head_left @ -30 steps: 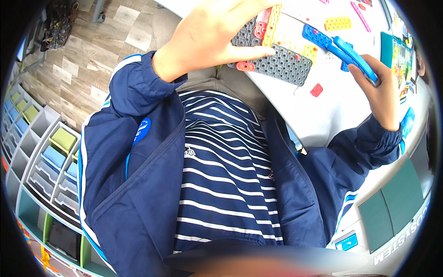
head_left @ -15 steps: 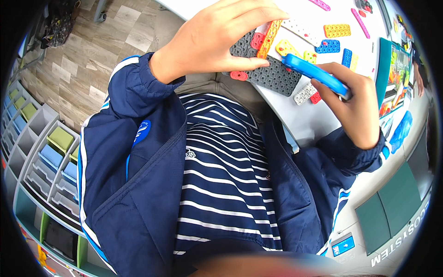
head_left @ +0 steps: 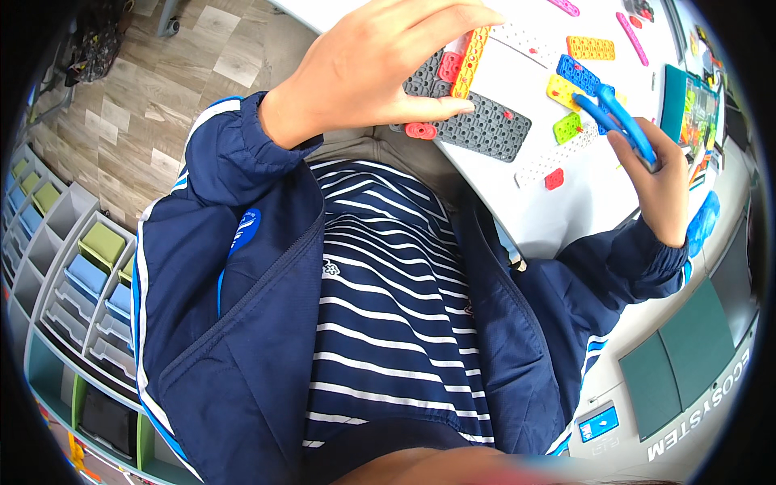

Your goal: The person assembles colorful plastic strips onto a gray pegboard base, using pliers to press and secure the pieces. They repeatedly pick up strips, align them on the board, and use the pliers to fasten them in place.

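Observation:
My left hand (head_left: 376,69) is closed at the thumb and index finger, which span a yellow-orange perforated strip (head_left: 470,66) standing on a dark grey building plate (head_left: 489,129). Red connector pieces (head_left: 420,131) sit along the plate's left part, which the hand partly hides. My right hand (head_left: 659,182) grips a blue plastic plier-like tool (head_left: 626,129) whose two arms stand apart. One tip of it is at a yellow piece (head_left: 563,93) with a red pin. Close by lie a green piece (head_left: 568,128), a white perforated strip (head_left: 558,159) and a small red piece (head_left: 554,179).
Beyond the hands on the white table (head_left: 525,206) are a blue perforated block (head_left: 578,73), an orange block (head_left: 591,48), a white perforated plate (head_left: 524,42) and a magenta strip (head_left: 632,39). Shelves with small bins (head_left: 87,273) stand at the left.
My right hand and the blue tool have moved right, away from the grey plate, and the tool's arms now show apart. The yellow piece lies farther right. My left hand stays nearly still.

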The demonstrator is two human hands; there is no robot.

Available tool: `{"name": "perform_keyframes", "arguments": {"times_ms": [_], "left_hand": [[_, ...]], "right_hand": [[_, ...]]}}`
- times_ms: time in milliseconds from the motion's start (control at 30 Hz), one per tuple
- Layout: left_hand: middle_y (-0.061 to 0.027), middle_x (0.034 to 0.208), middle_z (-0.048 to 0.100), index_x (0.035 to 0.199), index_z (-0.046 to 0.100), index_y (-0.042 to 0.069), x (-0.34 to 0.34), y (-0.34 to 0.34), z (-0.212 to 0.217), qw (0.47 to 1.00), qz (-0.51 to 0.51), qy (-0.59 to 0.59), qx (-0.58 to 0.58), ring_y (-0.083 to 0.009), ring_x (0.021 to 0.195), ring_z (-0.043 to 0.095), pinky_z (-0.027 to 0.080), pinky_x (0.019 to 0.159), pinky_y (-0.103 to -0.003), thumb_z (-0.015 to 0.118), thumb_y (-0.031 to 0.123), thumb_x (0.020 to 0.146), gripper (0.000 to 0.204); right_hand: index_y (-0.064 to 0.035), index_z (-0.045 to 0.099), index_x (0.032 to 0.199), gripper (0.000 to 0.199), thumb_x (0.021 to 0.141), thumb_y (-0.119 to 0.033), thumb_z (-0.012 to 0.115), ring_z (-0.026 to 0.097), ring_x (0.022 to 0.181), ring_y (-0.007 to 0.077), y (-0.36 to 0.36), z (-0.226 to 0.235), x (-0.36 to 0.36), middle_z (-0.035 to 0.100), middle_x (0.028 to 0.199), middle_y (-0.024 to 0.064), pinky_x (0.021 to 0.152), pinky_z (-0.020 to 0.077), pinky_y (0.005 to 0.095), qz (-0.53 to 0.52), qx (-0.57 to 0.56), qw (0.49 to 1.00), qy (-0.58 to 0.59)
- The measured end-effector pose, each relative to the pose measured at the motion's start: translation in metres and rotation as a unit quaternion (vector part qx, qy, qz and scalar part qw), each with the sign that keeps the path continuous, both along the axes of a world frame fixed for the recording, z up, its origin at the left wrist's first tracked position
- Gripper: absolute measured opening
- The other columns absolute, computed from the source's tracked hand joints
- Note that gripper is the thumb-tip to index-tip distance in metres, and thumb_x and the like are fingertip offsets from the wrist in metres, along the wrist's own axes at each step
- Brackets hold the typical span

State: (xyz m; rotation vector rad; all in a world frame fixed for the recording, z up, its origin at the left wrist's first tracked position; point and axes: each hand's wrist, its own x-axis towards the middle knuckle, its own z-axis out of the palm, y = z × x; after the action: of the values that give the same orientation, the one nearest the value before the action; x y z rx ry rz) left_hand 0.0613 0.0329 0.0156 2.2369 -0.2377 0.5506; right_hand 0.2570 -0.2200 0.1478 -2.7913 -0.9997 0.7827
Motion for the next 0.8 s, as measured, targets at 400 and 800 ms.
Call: {"name": "perform_keyframes", "arguments": {"times_ms": [400, 800], "left_hand": [[-0.022, 0.13, 0.06, 0.138, 0.054, -0.003, 0.001, -0.006, 0.001, 1.0, -0.001, -0.006, -0.011, -0.0386, 0.122, 0.059, 0.048, 0.105, -0.045, 0.085, 0.034, 0.081, 0.075], [-0.0273, 0.129, 0.061, 0.129, 0.06, -0.008, -0.004, -0.007, 0.003, 0.998, 0.013, 0.044, 0.033, -0.0419, 0.121, 0.06, 0.047, 0.109, -0.05, 0.083, 0.043, 0.083, 0.073]], "right_hand": [[0.0033, 0.073, 0.109, 0.033, 0.09, -0.023, 0.08, 0.067, 0.069, 0.018, 0.052, -0.028, -0.038, 0.071, 0.079, 0.0148, 0.071, 0.0529, 0.0312, 0.062, 0.179, 0.981, 0.038], [-0.0003, 0.066, 0.122, 0.038, 0.09, -0.018, 0.078, 0.066, 0.085, 0.018, 0.107, 0.012, -0.024, 0.065, 0.104, 0.016, 0.078, 0.0515, 0.0285, 0.204, -0.024, 0.977, 0.051]]}}
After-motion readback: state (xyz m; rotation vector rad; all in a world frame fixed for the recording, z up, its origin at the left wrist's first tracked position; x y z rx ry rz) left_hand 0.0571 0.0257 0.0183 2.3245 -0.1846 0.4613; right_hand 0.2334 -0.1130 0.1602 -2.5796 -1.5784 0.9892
